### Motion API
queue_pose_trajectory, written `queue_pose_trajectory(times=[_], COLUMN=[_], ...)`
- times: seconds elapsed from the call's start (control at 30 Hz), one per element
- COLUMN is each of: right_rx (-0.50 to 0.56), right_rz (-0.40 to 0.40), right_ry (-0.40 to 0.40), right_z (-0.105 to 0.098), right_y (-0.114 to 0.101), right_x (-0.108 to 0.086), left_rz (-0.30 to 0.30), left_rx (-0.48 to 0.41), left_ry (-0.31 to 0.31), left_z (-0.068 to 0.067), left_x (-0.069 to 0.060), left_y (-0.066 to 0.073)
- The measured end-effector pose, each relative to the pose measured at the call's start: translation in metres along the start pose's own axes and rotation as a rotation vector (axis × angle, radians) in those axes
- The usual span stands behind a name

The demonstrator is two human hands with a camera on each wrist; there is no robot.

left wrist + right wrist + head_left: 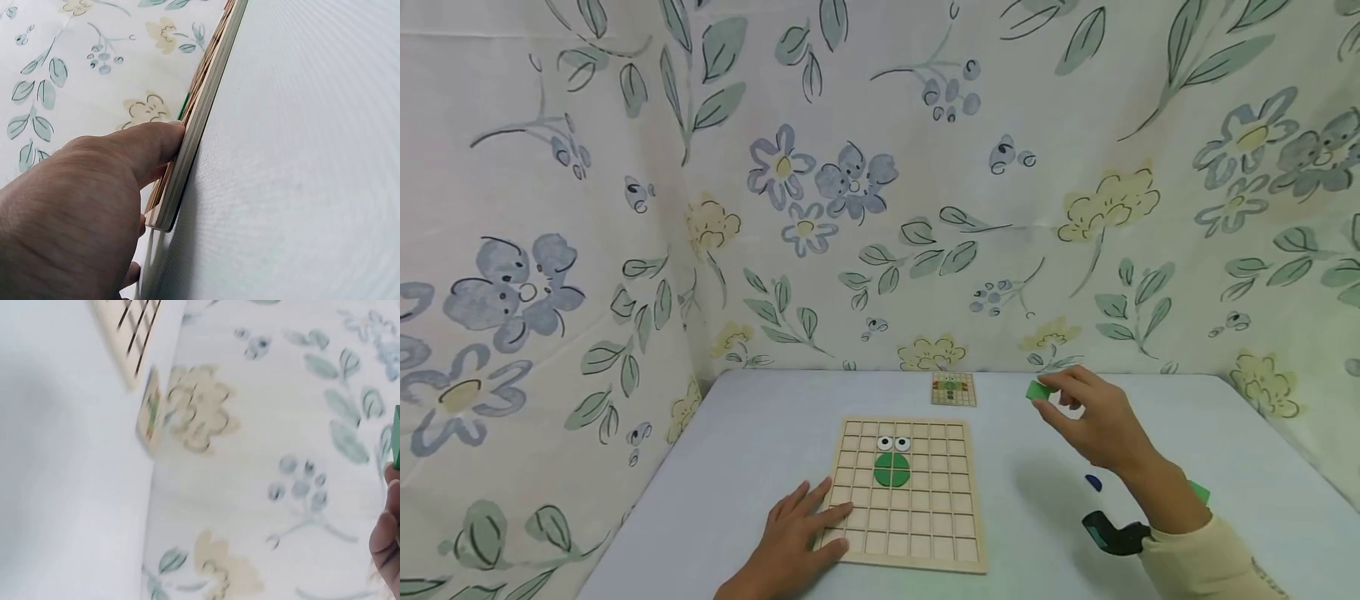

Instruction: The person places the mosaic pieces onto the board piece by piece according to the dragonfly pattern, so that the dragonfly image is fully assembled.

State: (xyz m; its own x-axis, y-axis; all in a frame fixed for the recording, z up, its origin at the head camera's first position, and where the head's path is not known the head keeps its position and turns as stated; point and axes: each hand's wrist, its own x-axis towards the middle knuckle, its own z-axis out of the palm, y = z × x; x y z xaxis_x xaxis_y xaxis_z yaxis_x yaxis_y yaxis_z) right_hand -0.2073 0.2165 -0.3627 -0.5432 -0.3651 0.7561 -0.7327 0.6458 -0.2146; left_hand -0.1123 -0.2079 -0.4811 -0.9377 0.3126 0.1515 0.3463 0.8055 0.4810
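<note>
Head view: your left hand point(801, 533) lies loosely spread, fingers over the left rim of the grid board point(942, 502). Your right hand point(1101, 421) pinches a green block point(1038, 390), well apart from the board's right side. Eye discs point(893, 443) and a green round point(892, 469) sit in the grid; a small patterned card point(953, 389) lies beyond. My judgement: brace the board, square the block to a cell before lowering — pushing in sideways could nudge seated pieces.

Room: bare table point(1015, 517) runs between board and right arm. Mind the blue half-round piece point(1093, 482) near your forearm, plus another green piece point(1200, 492) partly behind it.

Left wrist view: thumb on the board's edge, other fingers mostly hidden.

Right wrist view: fingertips and green block cut off by the frame — grip hard to read here. Card sits near the table's far edge, against floral cloth point(212, 469).
</note>
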Motion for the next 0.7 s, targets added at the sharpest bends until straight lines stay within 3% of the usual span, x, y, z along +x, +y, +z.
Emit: queue_pose_trajectory(times=[0.17, 0.37, 0.7], right_rx=[0.098, 0.196, 0.301], right_rz=[-0.054, -0.017, -0.016], right_ry=[0.031, 0.017, 0.003], right_z=[0.014, 0.039, 0.09], right_y=[-0.029, -0.06, -0.088], right_x=[0.007, 0.014, 0.025], left_rz=[-0.006, -0.009, -0.003], left_rx=[-0.007, -0.011, -0.011], left_ry=[-0.008, -0.015, 0.0], left_z=[0.0, -0.003, -0.001], left_x=[-0.001, -0.002, -0.001], left_y=[0.001, 0.003, 0.001])
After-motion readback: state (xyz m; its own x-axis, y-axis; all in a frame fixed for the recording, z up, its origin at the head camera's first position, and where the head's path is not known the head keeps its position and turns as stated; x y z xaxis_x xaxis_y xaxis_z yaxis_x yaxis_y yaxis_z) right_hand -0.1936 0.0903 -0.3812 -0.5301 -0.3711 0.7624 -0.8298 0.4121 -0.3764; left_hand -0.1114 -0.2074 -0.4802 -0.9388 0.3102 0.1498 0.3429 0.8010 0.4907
